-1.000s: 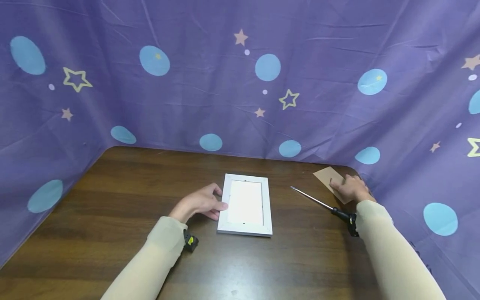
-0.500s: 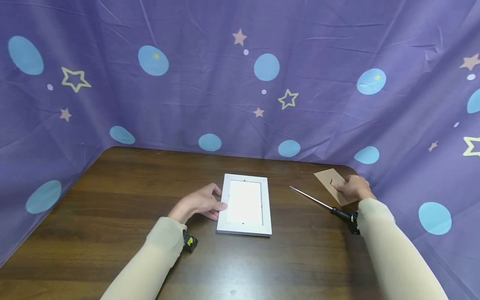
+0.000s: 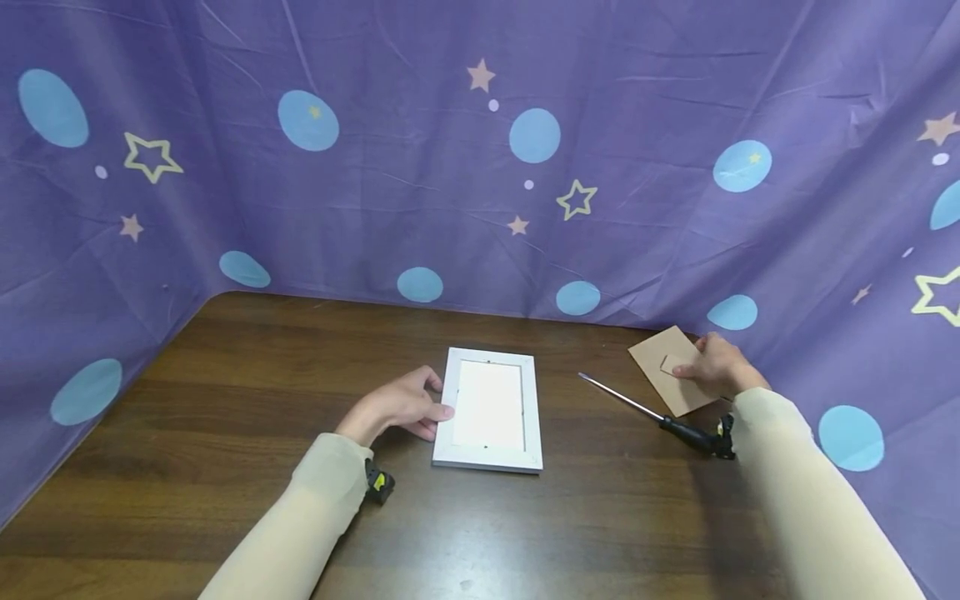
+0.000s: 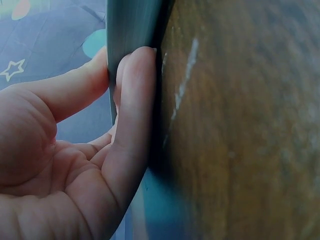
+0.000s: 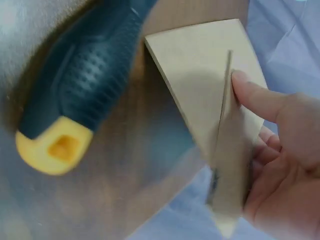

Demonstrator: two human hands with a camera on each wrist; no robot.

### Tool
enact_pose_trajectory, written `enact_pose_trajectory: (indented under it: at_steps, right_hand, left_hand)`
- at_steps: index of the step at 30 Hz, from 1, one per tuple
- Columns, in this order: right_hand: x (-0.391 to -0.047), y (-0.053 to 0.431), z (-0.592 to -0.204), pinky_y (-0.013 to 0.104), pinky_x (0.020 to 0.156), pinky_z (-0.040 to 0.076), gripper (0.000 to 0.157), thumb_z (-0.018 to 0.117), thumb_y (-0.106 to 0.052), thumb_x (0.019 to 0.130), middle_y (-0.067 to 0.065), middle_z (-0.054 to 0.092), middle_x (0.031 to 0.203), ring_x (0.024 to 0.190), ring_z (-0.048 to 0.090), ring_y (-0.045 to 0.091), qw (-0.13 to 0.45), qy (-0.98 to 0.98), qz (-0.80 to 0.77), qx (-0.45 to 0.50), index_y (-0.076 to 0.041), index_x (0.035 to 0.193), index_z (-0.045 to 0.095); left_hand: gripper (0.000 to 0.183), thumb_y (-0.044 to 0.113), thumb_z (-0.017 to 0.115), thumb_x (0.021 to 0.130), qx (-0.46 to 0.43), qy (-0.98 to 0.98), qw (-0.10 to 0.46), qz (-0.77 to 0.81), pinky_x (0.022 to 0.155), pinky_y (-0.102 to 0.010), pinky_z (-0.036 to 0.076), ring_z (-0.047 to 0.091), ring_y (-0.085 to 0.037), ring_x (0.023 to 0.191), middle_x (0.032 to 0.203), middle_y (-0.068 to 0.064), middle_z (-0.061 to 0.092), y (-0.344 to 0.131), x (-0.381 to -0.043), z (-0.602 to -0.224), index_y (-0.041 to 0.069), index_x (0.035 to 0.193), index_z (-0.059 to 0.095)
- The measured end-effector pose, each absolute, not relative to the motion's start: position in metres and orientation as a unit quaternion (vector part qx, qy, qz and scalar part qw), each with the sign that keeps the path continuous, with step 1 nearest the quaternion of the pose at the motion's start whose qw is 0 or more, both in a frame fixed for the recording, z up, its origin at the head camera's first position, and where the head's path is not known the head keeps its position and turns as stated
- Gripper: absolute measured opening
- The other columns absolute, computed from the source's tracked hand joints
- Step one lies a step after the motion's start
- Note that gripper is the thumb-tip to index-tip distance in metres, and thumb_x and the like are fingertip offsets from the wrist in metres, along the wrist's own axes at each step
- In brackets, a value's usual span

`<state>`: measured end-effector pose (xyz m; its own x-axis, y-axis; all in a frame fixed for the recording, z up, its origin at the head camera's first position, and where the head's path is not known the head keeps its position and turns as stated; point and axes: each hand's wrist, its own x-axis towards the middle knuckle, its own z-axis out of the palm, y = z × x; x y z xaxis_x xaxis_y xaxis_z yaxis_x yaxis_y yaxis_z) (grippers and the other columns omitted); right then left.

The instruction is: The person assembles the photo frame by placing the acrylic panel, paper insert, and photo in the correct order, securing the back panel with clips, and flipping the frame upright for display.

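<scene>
A white picture frame [image 3: 533, 408] lies on the table with a white panel in its opening. My left hand [image 3: 405, 404] holds its left edge, thumb on the upper face; in the left wrist view the other fingers [image 4: 137, 95] press along the frame's side [image 4: 131, 25]. At the far right, my right hand [image 3: 722, 367] grips a tan backing board [image 3: 651, 353]. The thumb lies on the board's stand flap [image 5: 231, 125], which stands partly out from it. The other fingers are mostly hidden behind the board.
Between frame and board lies a screwdriver [image 3: 682, 430], its tip pointing to the far left and its black and yellow handle near my right wrist. A purple curtain [image 3: 420, 167] hangs along the back and sides of the brown table [image 3: 247, 400].
My right hand has closed on the backing board, and the board has turned and tilted slightly. My right forearm has shifted a little to the right. The left hand and frame stay put.
</scene>
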<state>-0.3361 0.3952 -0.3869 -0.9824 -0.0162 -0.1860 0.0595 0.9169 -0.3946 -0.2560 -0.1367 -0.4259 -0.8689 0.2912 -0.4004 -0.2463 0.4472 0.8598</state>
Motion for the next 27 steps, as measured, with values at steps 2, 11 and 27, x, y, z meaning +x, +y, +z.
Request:
enact_pose_trajectory:
  at_steps: [2, 11, 27]
  right_hand:
    - [-0.336, 0.395, -0.383, 0.048, 0.084, 0.057, 0.063, 0.077, -0.031, 0.097, 0.029, 0.062, 0.107, 0.097, 0.062, 0.040, 0.090, 0.975, -0.204, -0.009, 0.015, 0.130, 0.049]
    - [-0.332, 0.359, -0.344, 0.035, 0.078, 0.056, 0.046, 0.067, -0.018, 0.105, 0.026, 0.063, 0.110, 0.093, 0.064, 0.029, 0.073, 0.956, -0.274, -0.071, 0.014, 0.133, 0.047]
    - [-0.287, 0.206, -0.363, 0.034, 0.073, 0.066, 0.023, 0.054, -0.009, 0.110, 0.015, 0.064, 0.110, 0.085, 0.071, 0.018, 0.140, 0.792, -0.592, -0.060, 0.003, 0.125, 0.041]
  left_hand:
    - [0.055, 0.007, 0.076, 0.098, 0.012, 0.811, 0.257, 0.526, 0.072, -0.036, 0.069, 0.070, -0.024, 0.076, 0.096, -0.019, 0.063, -0.136, -0.256, -0.426, -0.004, 0.141, 0.043]
    - [0.056, 0.007, 0.077, 0.098, 0.016, 0.811, 0.255, 0.526, 0.072, -0.035, 0.069, 0.071, -0.024, 0.077, 0.098, -0.019, 0.063, -0.137, -0.256, -0.426, -0.004, 0.141, 0.043]
    - [0.053, 0.005, 0.075, 0.099, 0.016, 0.806, 0.253, 0.534, 0.074, -0.037, 0.069, 0.070, -0.025, 0.079, 0.097, -0.020, 0.062, -0.137, -0.254, -0.424, -0.005, 0.140, 0.043]
